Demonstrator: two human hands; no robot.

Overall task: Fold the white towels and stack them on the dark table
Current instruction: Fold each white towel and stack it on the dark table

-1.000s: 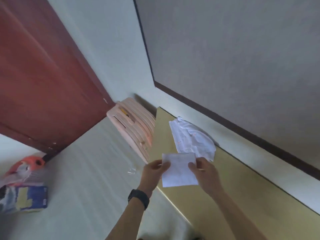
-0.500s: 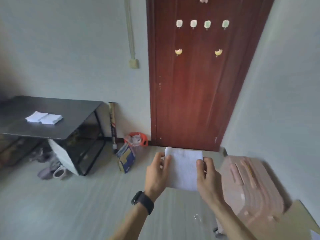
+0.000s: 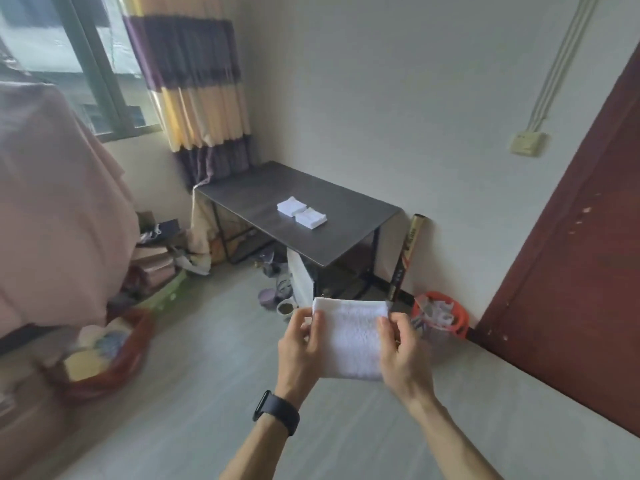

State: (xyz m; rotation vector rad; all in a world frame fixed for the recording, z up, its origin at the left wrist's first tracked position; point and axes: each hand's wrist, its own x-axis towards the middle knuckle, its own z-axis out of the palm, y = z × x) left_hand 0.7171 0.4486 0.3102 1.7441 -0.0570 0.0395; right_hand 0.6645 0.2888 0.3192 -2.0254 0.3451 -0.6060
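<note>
Swung round within the last second, off the yellow board and past the door, to face the far corner. Reads as folding finished and carrying begun; still to walk over and set down.

At far left, a red basket (image 3: 104, 372) of cloths on the floor, blurred. Further right, the dark counter (image 3: 249, 192) against the wall, well ahead, bearing two white folded stacks (image 3: 310, 218) side by side. Below it and nearer, cups (image 3: 285, 308) and other clutter on the floor by the counter's leg: worth stepping round.

Held up in mid-air, well short of the counter: left hand (image 3: 301, 344) pinching the folded towel (image 3: 349, 337) at its left edge, right hand (image 3: 405, 355) pinching the right edge likewise.

Right again, a tube (image 3: 405, 258) leaning on the wall, an orange bin (image 3: 440, 317), then the door (image 3: 571, 271).
</note>
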